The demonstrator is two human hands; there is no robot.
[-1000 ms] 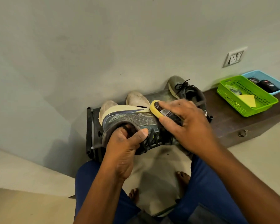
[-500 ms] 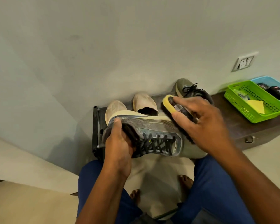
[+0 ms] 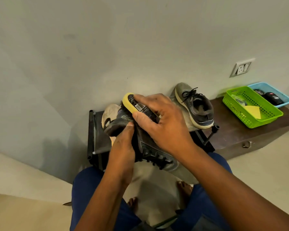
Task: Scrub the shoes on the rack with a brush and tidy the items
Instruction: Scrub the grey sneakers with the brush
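Head view: the left hand (image 3: 122, 147) grips a grey sneaker (image 3: 140, 144) by its collar, held steady above the shoe rack (image 3: 97, 130). The right hand (image 3: 162, 124), fingers curled, presses a yellow brush (image 3: 132, 102) onto the heel, apparently scrubbing.

I see a brush (image 3: 132, 101) with a yellow back and a black label bearing a white barcode, on a dark grey shoe (image 3: 122, 122) with black laces. The second shoe (image 3: 195, 105) is grey with a cream sole, on a black rack (image 3: 92, 130). One basket (image 3: 250, 106) is green and perforated, the other basket (image 3: 272, 94) light blue. The table (image 3: 232, 135) is dark brown, the trousers (image 3: 88, 189) blue.
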